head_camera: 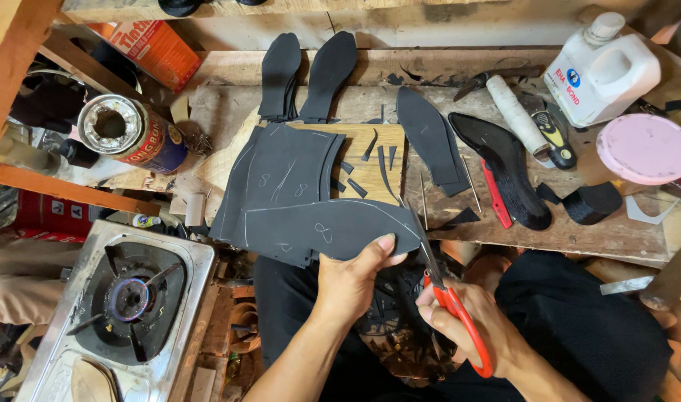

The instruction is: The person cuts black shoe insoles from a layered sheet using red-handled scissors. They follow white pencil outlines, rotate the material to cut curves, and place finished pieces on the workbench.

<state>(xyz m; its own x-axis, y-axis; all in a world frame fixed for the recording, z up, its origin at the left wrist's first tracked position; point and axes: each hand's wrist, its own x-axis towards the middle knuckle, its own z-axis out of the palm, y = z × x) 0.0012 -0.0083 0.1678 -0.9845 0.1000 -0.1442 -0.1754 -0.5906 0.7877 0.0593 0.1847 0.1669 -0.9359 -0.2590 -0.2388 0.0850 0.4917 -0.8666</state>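
My left hand (353,279) grips the near edge of a dark grey rubber sheet (325,227) marked with chalk outlines. Red-handled scissors (451,301) sit in my right hand (471,327), and their blades meet the sheet's right end, just right of my left thumb. Under that sheet lies a stack of similar dark sheets (281,175) on a wooden board (370,152). Thin offcut strips (381,167) lie on the board. Sole-shaped cutouts (329,71) lean at the back, another (430,138) rests to the right.
A gas stove (128,298) stands at lower left. An open glue can (132,132) lies on its side at left. On the right of the workbench (579,231) are a black shoe sole (504,167), a white plastic jug (605,71), a pink lid (646,149) and a white roll (515,115).
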